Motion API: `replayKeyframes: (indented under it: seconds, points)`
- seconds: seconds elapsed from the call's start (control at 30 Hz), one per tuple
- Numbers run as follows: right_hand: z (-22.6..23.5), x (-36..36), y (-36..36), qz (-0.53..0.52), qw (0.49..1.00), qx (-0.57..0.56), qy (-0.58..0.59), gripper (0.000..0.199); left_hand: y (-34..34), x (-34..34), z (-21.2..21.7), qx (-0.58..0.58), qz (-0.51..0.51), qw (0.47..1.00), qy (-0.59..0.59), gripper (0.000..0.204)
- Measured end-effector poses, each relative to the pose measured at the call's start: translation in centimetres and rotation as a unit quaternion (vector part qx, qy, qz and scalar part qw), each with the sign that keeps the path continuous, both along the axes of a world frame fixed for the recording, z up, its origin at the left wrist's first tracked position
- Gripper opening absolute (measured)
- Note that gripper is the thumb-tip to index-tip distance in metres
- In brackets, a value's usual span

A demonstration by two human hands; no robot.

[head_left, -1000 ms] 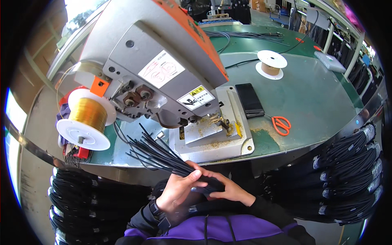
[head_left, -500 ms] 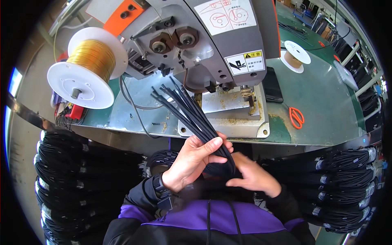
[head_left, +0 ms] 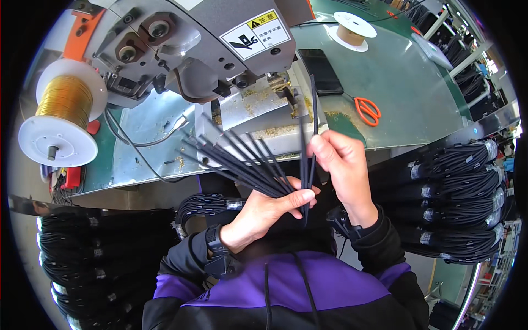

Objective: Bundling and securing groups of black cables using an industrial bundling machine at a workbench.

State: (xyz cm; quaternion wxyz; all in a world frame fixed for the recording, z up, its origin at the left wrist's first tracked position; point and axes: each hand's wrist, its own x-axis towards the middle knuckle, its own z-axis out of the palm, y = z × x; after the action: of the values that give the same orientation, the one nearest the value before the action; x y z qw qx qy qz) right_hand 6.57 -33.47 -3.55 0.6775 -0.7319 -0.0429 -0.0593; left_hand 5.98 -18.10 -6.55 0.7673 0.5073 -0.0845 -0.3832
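A spool of gold wire (head_left: 65, 113) sits at the far left of the green table (head_left: 407, 93), beside a grey machine (head_left: 209, 49) that fills the upper middle. Below it, the left hand (head_left: 264, 212) is clenched around a fan of black cables (head_left: 236, 159), their loose ends spreading up and left toward the machine's metal plate (head_left: 258, 118). Half a second ago both hands were bunched together on the bundle; now the right hand (head_left: 341, 165) has lifted away and pinches a single cable (head_left: 313, 121) between its fingers, holding it upright with its tip near the machine's head. One cable now appears separated from the rest. Further right lie a black phone (head_left: 324, 71), orange scissors (head_left: 367, 110) and a small spool (head_left: 352, 30). Bundles of coiled black cable (head_left: 456, 203) hang below the table edge at both sides.
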Motion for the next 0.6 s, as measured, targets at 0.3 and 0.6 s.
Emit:
replayKeyframes:
  seconds: [0.3,0.6]
  points:
    - [0.3,1.4,2.2,0.021,0.978,0.197,0.07,0.03,3.1,-0.3,0.2,-0.019,0.08,0.996,-0.013,0.026]
    - [0.8,1.7,2.6,0.05,0.97,0.207,0.117,0.031,4.3,0.5,0.6,-0.002,0.112,0.994,-0.012,0.021]
